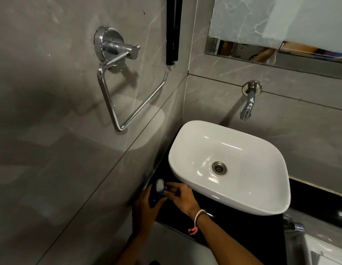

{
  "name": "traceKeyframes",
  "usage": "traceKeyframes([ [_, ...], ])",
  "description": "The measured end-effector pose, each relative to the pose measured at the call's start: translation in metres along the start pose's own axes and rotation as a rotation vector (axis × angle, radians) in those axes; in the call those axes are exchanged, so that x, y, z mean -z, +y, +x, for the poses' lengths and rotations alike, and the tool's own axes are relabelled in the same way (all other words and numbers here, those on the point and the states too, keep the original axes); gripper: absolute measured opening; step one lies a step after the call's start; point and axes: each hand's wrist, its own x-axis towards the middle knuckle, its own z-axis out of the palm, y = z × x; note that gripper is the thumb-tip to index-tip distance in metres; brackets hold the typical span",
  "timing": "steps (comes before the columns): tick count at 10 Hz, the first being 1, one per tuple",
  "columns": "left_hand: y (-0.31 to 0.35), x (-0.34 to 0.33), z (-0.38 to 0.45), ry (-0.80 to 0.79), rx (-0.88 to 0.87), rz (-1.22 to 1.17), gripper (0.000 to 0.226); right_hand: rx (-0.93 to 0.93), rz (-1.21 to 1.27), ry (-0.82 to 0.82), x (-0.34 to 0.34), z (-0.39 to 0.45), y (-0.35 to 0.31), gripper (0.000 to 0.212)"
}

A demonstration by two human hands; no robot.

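Note:
A dark blue bottle (155, 195) with a pale flip cap stands on the black counter (233, 232), in the corner left of the white basin (229, 167). My left hand (145, 209) grips the bottle's body from the left. My right hand (180, 196) pinches the bottle near its cap from the right; a white and pink band sits on that wrist. The lower part of the bottle is hidden by my hands.
A chrome wall tap (247, 104) hangs above the basin's back edge. A chrome towel ring (124, 87) juts from the grey tiled left wall. A mirror (281, 25) is at top right. Another chrome fitting (294, 226) shows at the lower right.

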Motion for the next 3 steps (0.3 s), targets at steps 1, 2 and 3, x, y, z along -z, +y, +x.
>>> traceKeyframes([
  [1, 0.004, 0.005, -0.002, -0.005, -0.034, 0.03, 0.076, 0.097, -0.168, 0.036, 0.003, -0.01, -0.007, 0.043],
  [2, 0.012, 0.009, -0.006, 0.057, -0.087, 0.057, 0.086, 0.232, -0.305, 0.11, 0.013, -0.029, -0.007, 0.044],
  [3, 0.041, 0.016, -0.004, 0.133, -0.356, 0.189, 0.079, 0.491, -0.557, 0.44, 0.044, -0.053, -0.002, 0.043],
])
